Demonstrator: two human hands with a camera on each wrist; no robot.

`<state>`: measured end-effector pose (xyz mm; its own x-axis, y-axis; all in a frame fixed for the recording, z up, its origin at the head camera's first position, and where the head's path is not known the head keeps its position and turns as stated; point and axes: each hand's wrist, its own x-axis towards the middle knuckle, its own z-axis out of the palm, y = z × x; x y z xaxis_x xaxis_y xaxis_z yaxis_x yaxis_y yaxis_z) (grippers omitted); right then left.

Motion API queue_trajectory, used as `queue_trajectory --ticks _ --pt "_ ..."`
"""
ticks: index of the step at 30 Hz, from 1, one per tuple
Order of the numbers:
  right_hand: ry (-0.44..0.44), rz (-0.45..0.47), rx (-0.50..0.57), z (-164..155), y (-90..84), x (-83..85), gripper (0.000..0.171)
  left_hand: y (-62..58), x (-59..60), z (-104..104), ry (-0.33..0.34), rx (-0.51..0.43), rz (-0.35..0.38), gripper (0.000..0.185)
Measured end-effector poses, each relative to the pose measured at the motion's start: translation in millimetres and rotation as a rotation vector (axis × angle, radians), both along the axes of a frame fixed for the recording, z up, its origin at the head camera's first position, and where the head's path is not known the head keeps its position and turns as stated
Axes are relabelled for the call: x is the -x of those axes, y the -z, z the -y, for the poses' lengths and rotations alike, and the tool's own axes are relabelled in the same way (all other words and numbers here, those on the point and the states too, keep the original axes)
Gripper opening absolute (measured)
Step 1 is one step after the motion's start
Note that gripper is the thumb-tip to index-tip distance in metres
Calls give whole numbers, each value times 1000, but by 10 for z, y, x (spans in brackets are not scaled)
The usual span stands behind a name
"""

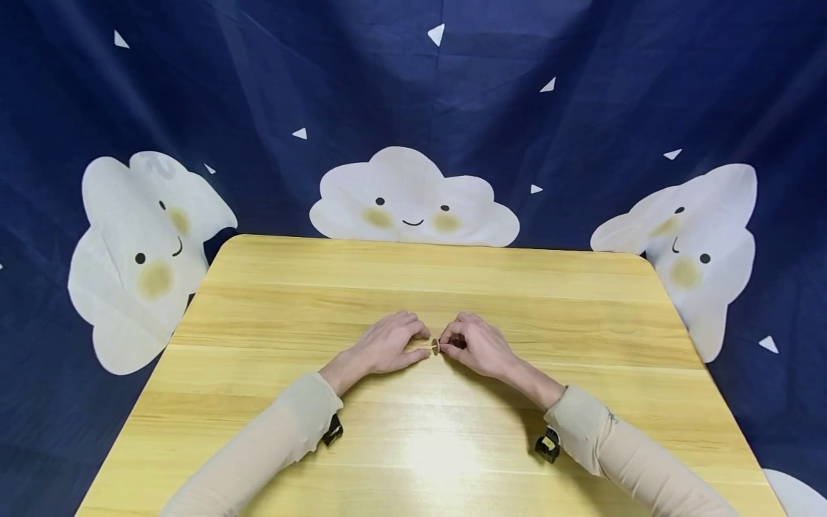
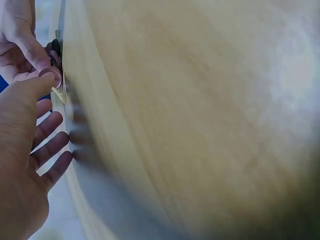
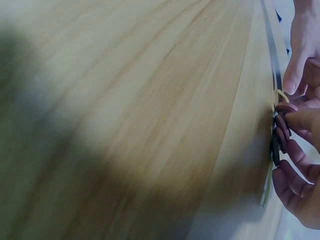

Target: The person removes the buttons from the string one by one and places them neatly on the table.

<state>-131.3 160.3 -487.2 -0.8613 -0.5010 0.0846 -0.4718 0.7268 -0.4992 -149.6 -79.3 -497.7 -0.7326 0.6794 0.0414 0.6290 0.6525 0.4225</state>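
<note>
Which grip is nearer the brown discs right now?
Right. The right grip holds the brown discs in its fingers; the left grip is just off their left side, thumb and forefinger apart in the head view.

Table point(image 1: 413, 280): wood-grained, smooth, glossy | backdrop point(image 1: 368, 79): creased cloth | sleeves point(image 1: 265, 438): matt cloth | discs point(image 3: 282, 131): smooth, material unclear

A hand could pass along the far edge of the worktop point(image 1: 413, 276), but midway between its side edges, left hand point(image 1: 386, 345), right hand point(image 1: 481, 345) and brown discs point(image 3: 283, 126) block.
</note>
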Motion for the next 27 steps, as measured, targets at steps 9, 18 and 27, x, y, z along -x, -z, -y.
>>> queue_trajectory --ticks 9,18,27 --pt "9 25 10 -12 -10 -12 6 10 10 -105 14 1 1 41" --pt "9 25 15 -11 9 -3 6 31 15 -141 -7 11 -29 39" --pt "22 30 27 -14 13 -4 4 38 12 -163 -13 13 -43 34"
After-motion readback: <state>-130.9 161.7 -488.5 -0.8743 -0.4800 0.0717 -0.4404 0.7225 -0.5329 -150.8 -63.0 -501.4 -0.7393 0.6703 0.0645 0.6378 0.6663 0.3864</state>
